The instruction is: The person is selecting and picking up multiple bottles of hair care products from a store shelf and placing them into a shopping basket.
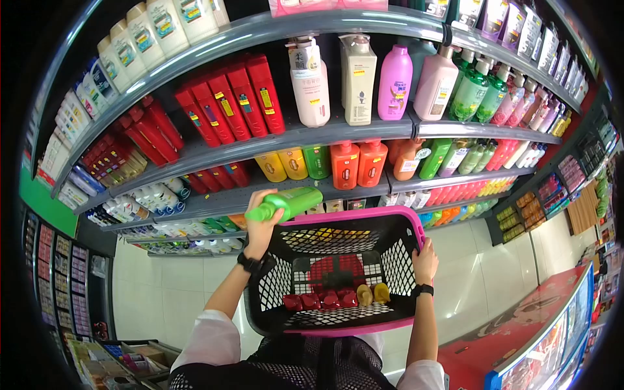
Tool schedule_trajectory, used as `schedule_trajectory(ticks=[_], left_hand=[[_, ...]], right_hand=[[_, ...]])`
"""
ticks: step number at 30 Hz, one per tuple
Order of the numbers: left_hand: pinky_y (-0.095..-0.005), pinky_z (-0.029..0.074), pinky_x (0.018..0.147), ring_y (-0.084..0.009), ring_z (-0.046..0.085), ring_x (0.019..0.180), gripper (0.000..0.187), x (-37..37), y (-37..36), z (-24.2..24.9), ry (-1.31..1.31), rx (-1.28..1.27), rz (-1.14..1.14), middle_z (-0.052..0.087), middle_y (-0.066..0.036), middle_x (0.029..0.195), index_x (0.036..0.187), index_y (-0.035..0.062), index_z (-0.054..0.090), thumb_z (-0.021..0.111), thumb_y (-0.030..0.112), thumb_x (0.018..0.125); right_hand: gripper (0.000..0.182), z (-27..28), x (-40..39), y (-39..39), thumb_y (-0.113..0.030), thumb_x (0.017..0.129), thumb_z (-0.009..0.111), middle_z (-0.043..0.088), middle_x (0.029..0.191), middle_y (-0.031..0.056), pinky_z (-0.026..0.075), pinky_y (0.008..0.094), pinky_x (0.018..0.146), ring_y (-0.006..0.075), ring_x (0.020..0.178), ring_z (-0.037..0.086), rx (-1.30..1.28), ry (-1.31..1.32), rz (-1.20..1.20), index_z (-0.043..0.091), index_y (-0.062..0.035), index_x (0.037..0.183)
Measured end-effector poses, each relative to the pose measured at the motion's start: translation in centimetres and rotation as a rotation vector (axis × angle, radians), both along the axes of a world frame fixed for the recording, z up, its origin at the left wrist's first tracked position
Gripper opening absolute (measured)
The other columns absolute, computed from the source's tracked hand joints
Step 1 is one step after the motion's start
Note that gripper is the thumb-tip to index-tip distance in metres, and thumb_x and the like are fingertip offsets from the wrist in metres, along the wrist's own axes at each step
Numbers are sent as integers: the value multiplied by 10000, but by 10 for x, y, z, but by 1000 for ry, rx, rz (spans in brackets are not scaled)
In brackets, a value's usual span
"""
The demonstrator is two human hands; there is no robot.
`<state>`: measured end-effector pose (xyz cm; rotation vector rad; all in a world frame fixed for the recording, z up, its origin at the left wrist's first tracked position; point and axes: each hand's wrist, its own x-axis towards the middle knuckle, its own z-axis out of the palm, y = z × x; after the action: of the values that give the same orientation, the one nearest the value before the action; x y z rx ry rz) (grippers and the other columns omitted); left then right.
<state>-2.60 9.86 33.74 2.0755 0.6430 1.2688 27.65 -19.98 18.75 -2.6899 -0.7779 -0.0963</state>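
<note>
A green bottle (296, 203) lies tilted nearly on its side in my left hand (263, 218), whose fingers wrap round it near the cap end. It is above the left back rim of a black basket (270, 322) with a pink edge. My right hand (426, 263) grips the basket's right rim. Inside, several red-capped items (312, 301) and two yellow-capped items (372, 294) stand in a row along the near side. The green bottle is slightly blurred.
Curved shelves (364, 134) full of bottles run across the front. One green bottle (317, 162) stands beside yellow ones (292, 164) and orange ones (358, 165). A red display case (513, 318) is at the lower right, and an open carton (146, 354) at the lower left.
</note>
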Motion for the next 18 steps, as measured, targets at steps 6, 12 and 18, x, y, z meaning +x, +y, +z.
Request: schedule_trajectory(ticks=[6, 12, 18], left_hand=[[-254, 538, 548, -147, 610, 821, 306, 50, 51, -61, -90, -329, 37, 568, -42, 1021, 1083, 47, 589, 710, 94, 807], [-290, 487, 492, -178, 603, 667, 297, 90, 76, -81, -56, -198, 123, 569, -87, 920, 1026, 25, 612, 742, 165, 800], [-407, 488, 665, -346, 618, 760, 338, 114, 95, -101, 69, -39, 133, 591, -161, 946, 1015, 25, 608, 738, 240, 789]], right_hand=[[405, 1, -3, -9, -200, 793, 642, 610, 975, 169, 529, 466, 666, 371, 782, 645, -41, 20, -21, 419, -57, 1099], [421, -5, -2, -1, -202, 787, 634, 601, 959, 170, 530, 467, 664, 369, 770, 644, -29, 25, -9, 415, -46, 1111], [401, -5, -3, 1, -205, 784, 632, 601, 948, 169, 534, 463, 643, 368, 735, 643, -6, -1, -6, 417, -47, 1083]])
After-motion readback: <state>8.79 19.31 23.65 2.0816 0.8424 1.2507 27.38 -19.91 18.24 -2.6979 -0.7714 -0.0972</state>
